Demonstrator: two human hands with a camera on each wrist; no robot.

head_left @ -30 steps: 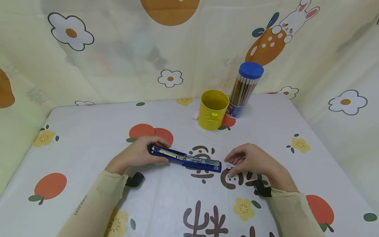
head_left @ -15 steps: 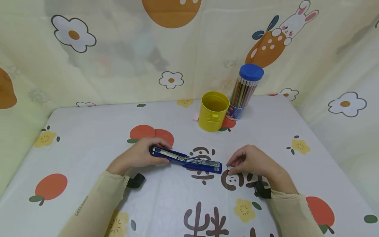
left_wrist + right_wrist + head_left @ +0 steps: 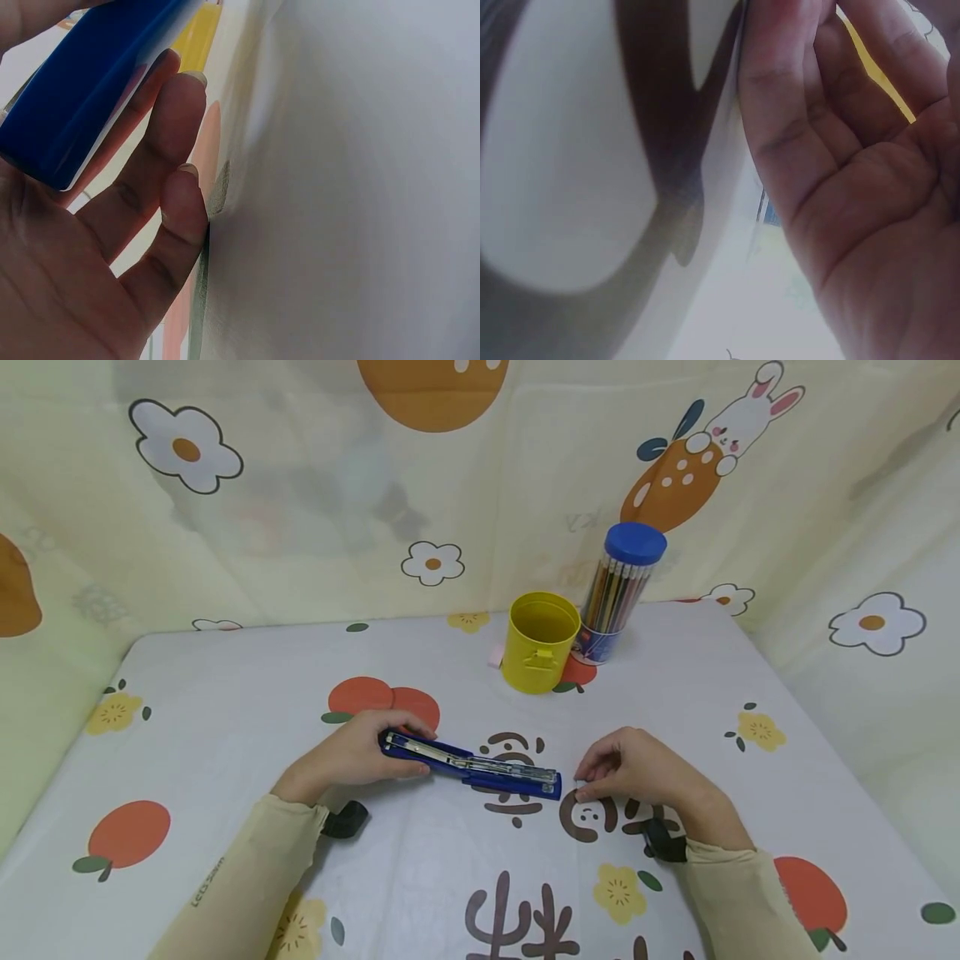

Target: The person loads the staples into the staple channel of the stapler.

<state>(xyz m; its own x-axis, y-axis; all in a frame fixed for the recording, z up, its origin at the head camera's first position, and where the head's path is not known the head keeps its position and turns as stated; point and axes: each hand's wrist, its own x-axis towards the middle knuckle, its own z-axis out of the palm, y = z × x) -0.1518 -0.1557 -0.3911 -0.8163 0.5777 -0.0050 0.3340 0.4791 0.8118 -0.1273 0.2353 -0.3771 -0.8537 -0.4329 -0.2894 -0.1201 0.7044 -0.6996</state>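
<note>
Silvery piece (image 3: 579, 784) at the right fingers (image 3: 602, 752) now narrower in view than before

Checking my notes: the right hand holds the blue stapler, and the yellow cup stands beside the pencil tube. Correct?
Not quite: the head view shows the left hand holding the blue stapler. The yellow cup does stand beside the pencil tube.

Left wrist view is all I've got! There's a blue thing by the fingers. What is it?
Observer: A blue stapler, opened out so its metal inside faces up, gripped by the left hand.

Operator: Cool! So where's the other hand?

Observer: The right hand is just past the stapler's far end, not touching it, pinching a small silvery bit too tiny to name.

Operator: Anything else standing around?

Observer: Yes, farther back, a tube of pencils with a blue lid stands beside a yellow cup.
</note>
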